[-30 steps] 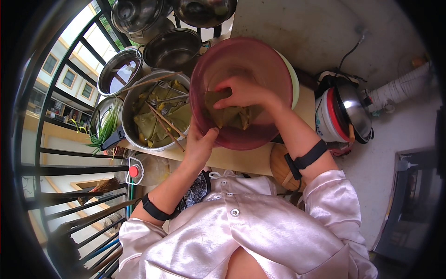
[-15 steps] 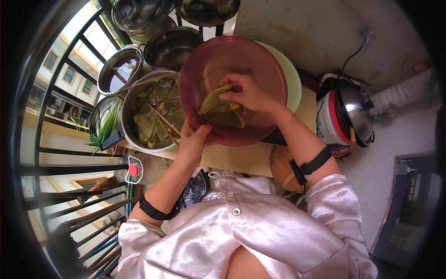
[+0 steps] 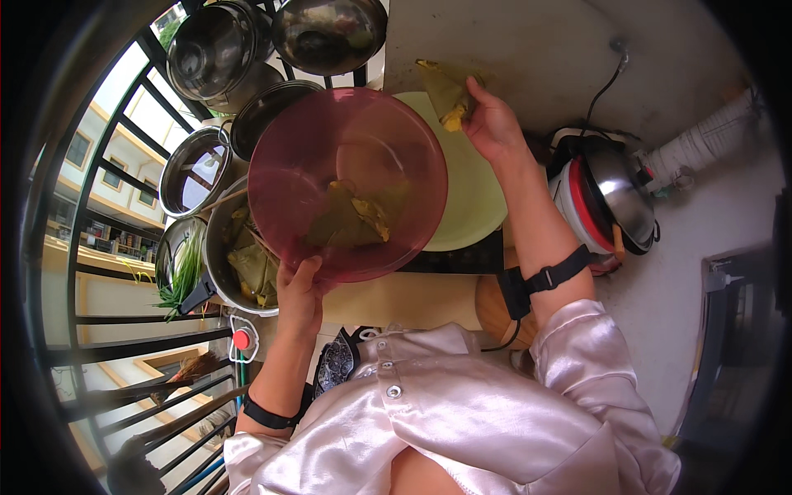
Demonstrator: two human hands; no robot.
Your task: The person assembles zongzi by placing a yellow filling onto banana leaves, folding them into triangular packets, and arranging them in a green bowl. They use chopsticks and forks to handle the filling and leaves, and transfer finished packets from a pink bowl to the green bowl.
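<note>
Left hand (image 3: 299, 293) gripped the near rim of a translucent red plastic bowl (image 3: 346, 181), thumb over the edge, other fingers hidden beneath, so can't tell how those sat. Bowl was lifted and tilted toward the person, mouth facing up at the camera. A few wet green leaves (image 3: 351, 219) lay low inside it, close to the gripping hand.

Right hand (image 3: 493, 124) was raised past the far right rim of the red bowl, clear of it. Fingers were closed around a folded green leaf wrap (image 3: 445, 92), pinching it near its lower end; yellowish filling showed at that end. Wrap's pointed tip stuck up and to the left.

Under the red bowl: a pale green basin (image 3: 474, 198) on the counter, right half visible, the rest covered by the bowl. Dark flat slab (image 3: 462, 260) just under the basin's near edge.

Left side of the counter: a metal pot (image 3: 239, 256) holding soaked leaves and chopsticks, partly behind the bowl. Smaller steel pans (image 3: 194, 169) beside it along the window bars, two more pots (image 3: 272, 41) at the far left corner. Green onions (image 3: 183, 276) in a pot at the left edge.

Right of the counter: a red and white cooker (image 3: 606, 206) with its metal lid tilted open. Black strap (image 3: 544, 280) sat on the right forearm, black band (image 3: 264, 410) on the left wrist.
</note>
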